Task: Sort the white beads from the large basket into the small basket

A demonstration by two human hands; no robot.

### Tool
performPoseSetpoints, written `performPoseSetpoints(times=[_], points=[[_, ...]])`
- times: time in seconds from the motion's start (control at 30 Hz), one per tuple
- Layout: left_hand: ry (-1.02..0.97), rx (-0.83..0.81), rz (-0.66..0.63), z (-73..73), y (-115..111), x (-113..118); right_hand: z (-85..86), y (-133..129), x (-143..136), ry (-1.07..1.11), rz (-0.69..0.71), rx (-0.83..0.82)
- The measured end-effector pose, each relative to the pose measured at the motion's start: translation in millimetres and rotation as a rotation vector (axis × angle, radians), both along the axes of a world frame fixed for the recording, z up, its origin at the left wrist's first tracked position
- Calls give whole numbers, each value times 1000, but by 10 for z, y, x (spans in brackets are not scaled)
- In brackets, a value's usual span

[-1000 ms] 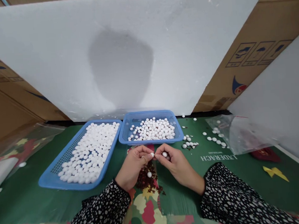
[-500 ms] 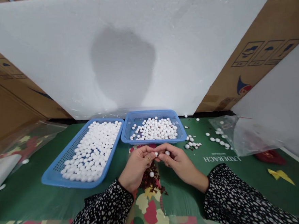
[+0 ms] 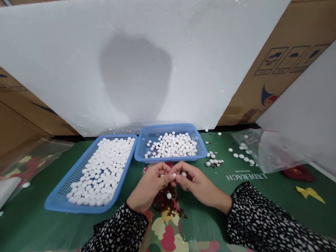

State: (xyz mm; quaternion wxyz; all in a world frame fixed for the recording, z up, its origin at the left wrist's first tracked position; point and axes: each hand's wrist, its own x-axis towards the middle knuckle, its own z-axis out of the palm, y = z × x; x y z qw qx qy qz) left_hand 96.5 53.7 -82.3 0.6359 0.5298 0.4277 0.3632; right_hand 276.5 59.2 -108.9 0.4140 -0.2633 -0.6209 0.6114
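Note:
My left hand (image 3: 149,185) and my right hand (image 3: 197,182) meet at the fingertips just in front of the right blue basket (image 3: 172,159). Both are closed in a pinch on small white balls; one ball (image 3: 174,176) shows between the two thumbs, and another (image 3: 184,174) sits in the curled fingers of my right hand. Below the hands lies a heap of dark reddish-brown bits (image 3: 164,203) with a loose white ball (image 3: 168,196) on it. The left blue basket (image 3: 56,203) holds many white balls, and the right one holds a smaller pile mixed with dark bits.
Loose white balls (image 3: 213,161) and dark bits lie right of the baskets. Further right are a clear plastic bag (image 3: 279,151), a dark red item (image 3: 299,173) and a yellow piece (image 3: 310,193). A white panel (image 3: 192,63) and cardboard boxes (image 3: 278,64) stand behind.
The fingertips of my two hands have come closer together around the ball between the thumbs. The whole view has shifted slightly.

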Motion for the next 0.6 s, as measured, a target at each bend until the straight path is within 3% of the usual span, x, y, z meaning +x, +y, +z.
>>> performPoseSetpoints(times=[0.1, 0.17, 0.37, 0.6], points=[[157, 16, -44, 55, 24, -95, -59, 28, 25, 68, 63, -218], [256, 37, -67, 79, 31, -139, -101, 55, 57, -36, 39, -222], [300, 145, 16, 31, 63, -144, -139, 51, 51, -573, -134, 346], [272, 130, 75, -2, 97, -104, -178, -14, -65, -683, -135, 512]])
